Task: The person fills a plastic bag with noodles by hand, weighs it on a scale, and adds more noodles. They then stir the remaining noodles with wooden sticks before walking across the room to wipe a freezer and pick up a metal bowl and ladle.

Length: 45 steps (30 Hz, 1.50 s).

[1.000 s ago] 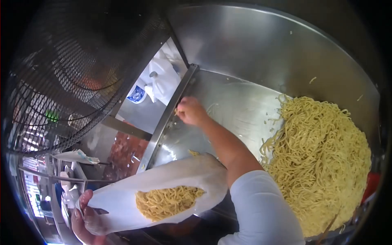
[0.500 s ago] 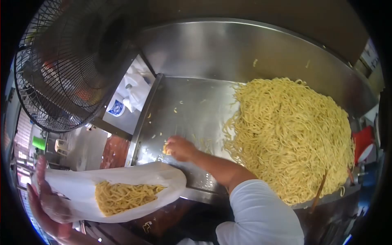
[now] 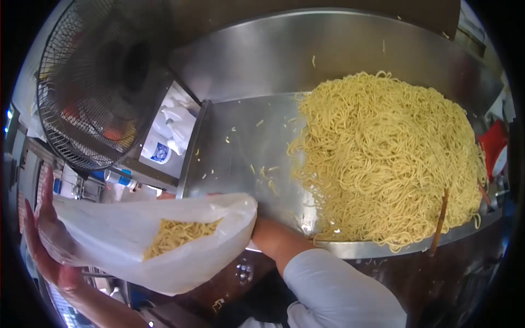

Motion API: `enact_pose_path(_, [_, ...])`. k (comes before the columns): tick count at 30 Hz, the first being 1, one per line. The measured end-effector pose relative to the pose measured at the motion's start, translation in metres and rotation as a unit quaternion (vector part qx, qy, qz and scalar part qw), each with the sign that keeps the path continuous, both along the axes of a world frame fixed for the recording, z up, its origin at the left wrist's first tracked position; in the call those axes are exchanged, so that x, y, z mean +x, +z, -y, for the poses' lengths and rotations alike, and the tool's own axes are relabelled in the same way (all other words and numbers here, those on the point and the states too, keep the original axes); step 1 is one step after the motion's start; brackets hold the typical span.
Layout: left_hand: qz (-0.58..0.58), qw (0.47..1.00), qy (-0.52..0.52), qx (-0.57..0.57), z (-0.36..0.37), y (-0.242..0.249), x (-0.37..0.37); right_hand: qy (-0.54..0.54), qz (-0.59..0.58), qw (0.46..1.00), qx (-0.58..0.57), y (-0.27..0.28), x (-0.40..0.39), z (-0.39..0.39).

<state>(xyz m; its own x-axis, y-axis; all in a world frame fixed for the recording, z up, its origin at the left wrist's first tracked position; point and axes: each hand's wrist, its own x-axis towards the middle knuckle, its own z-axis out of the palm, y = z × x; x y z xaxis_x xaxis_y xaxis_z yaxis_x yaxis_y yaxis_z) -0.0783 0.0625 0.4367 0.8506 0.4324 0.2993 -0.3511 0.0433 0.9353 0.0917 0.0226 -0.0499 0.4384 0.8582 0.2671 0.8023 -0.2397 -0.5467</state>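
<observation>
Left hand (image 3: 46, 252), half-curled, grips plastic bag (image 3: 191, 270), 8 o'clock. Right hand hidden; grip unclear. Steel surface (image 3: 232, 156): noodle heap (image 3: 388, 158), 3 o'clock; scraps (image 3: 272, 187), centre. Fan (image 3: 101, 93), 10 o'clock.

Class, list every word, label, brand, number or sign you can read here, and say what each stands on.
No text is legible.
Blue-labelled white container: its markings are too small and blurred to read.
Blue-and-white item below the fan: too blurred to tell whether it has lettering.
Plastic bag: no print visible.
</observation>
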Motion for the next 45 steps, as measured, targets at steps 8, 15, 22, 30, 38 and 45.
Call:
enact_pose_path(8, [-0.053, 0.990, -0.095, -0.092, -0.023, -0.021, 0.072, -0.102, 0.011, 0.995, -0.004, 0.035, -0.072, 0.126])
enact_pose_path(15, [-0.133, 0.971, -0.071, -0.186, -0.039, -0.171, 0.056, -0.249, -0.118, 0.961, -0.029, 0.062, -0.082, 0.218])
enact_pose_path(22, [-0.123, 0.969, -0.055, -0.209, -0.046, -0.203, 0.005, -0.223, -0.292, 0.929, 0.042, 0.110, -0.035, 0.206])
enact_pose_path(30, [-0.115, 0.940, -0.074, -0.314, -0.001, -0.173, 0.006, -0.027, -0.266, 0.888, 0.375, 0.221, -0.037, 0.058])
enact_pose_path(38, [-0.115, 0.933, -0.054, -0.337, -0.027, -0.206, -0.026, -0.084, -0.051, 0.969, -0.225, 0.179, 0.055, 0.098])
enact_pose_path(45, [-0.095, 0.929, -0.040, -0.356, -0.044, -0.238, -0.039, -0.084, 0.235, 0.812, -0.527, 0.243, 0.045, 0.163])
